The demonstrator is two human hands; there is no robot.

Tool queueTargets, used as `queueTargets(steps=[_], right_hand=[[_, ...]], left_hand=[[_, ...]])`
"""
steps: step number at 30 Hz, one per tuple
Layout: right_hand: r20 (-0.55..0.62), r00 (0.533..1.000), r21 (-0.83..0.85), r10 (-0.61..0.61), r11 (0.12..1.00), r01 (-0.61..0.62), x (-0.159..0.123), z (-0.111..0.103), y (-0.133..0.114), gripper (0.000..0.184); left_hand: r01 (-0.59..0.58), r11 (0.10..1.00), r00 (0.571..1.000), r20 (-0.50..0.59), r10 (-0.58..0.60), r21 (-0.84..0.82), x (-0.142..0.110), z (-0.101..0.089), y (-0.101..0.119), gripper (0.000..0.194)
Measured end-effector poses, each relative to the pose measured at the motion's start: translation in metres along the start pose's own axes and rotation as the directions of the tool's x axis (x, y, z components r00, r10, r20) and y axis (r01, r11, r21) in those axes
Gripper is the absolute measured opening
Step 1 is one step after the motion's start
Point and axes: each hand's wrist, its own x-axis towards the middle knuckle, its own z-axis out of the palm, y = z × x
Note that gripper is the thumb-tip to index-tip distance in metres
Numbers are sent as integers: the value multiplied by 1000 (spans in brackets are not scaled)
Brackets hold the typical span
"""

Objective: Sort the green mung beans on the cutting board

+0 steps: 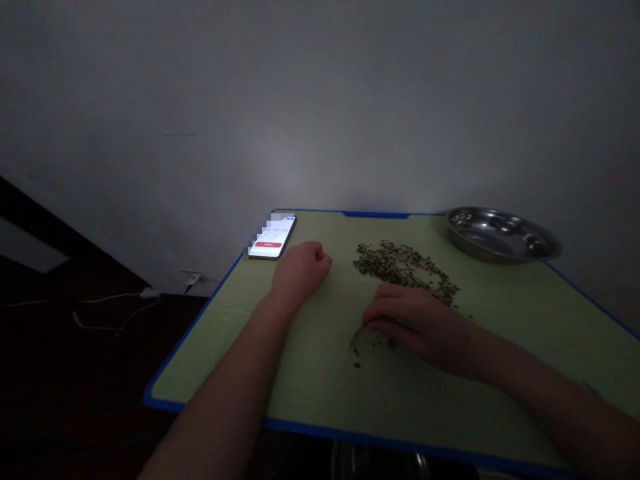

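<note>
A pile of small dark green beans lies spread on a pale green table with a blue rim. My right hand rests palm down just in front of the pile, fingers bent and close together over a few loose beans; what it holds, if anything, is hidden. My left hand lies on the table as a closed fist, to the left of the pile and just below a lit phone. Nothing shows in the fist.
A shallow steel bowl sits at the table's far right corner. The phone lies at the far left corner by a grey wall. A white cable and plug lie on the dark floor to the left.
</note>
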Motion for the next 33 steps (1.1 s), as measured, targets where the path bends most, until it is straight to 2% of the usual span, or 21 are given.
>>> queueTargets(steps=[4,9,15,23,25,29,33], right_hand=[[-6,1000,-42,-1,999,0,2,2,-1,18],[-123,992,-93,28,995,-39,1,-2,4,18],[-203,978,-120,40,991,-65,1,-8,10,15],[-328,937,-125,119,978,-167,-5,-28,21,14],[-294,948,-96,122,983,-157,-6,-30,21,15],[-138,987,-61,82,994,-91,0,-27,13,17],[-7,1000,-25,24,999,-24,14,-23,3,18]], left_hand=[[-1,1000,1000,-2,1,4,0,-1,0,20],[7,1000,1000,8,-7,-8,0,-1,0,19],[9,1000,1000,-7,-9,-11,-1,-2,0,18],[35,999,999,-10,-35,-8,1,-2,-2,18],[43,999,999,-7,-43,-7,1,-3,-2,18],[39,999,999,0,-39,-4,2,-3,-2,18],[37,999,999,-15,-37,12,3,-3,-2,19]])
